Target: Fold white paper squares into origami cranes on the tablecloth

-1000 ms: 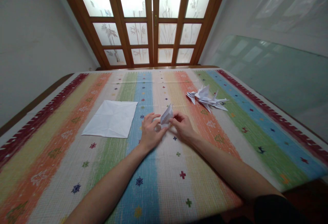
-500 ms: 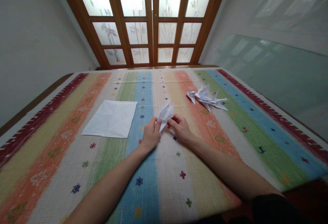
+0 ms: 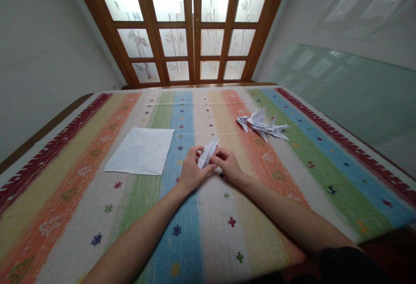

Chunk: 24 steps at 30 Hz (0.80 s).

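Note:
Both hands meet at the middle of the striped tablecloth (image 3: 292,175). My left hand (image 3: 191,172) and my right hand (image 3: 227,163) pinch a small folded white paper piece (image 3: 208,153) between their fingertips. The piece lies low, tilted up to the right, with its narrow tip pointing away from me. Its lower part is hidden behind my fingers.
A flat creased white paper square (image 3: 140,150) lies to the left of my hands. A few finished folded white paper figures (image 3: 261,124) sit to the far right. Wooden doors with frosted glass (image 3: 191,28) stand beyond the table's far edge. A leaning glass pane (image 3: 341,93) is at the right.
The folded paper piece stood upright between my fingers, then spread wider, and now is pressed lower and narrower. Both hands stayed at the same spot.

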Motion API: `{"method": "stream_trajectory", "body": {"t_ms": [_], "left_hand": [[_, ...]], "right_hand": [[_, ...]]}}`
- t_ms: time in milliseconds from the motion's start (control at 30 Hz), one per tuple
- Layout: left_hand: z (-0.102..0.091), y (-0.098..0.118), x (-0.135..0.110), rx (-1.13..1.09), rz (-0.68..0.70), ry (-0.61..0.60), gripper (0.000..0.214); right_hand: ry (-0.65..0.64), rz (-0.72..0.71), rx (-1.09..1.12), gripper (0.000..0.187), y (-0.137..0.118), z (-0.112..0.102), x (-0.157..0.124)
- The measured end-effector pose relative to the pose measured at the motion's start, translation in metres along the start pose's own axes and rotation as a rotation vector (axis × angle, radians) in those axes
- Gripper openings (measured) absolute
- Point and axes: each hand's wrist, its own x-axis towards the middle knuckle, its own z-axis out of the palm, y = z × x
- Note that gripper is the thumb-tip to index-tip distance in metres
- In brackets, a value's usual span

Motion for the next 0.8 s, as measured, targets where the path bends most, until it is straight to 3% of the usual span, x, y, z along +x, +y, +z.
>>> {"method": "stream_trajectory", "body": {"t_ms": [133, 433, 667, 800], "left_hand": [[0.0015, 0.0011, -0.0002, -0.146, -0.057, -0.085, 0.038], [0.0013, -0.0015, 0.0063, -0.562, -0.288, -0.056, 0.035], [-0.0011, -0.0011, 0.0087, -0.645, -0.276, -0.057, 0.034], [-0.003, 0.0004, 0.0082, -0.594, -0.266, -0.106, 0.028]], "right_hand": [[-0.006, 0.019, 0.039, 0.023, 0.0003, 0.0001, 0.0008], [0.102, 0.077, 0.106, 0.006, 0.0083, 0.0008, 0.0022], [0.06, 0.09, 0.323, 0.049, 0.0068, 0.0029, 0.0016], [0.024, 0.152, 0.412, 0.059, 0.0029, 0.0027, 0.0017]]}}
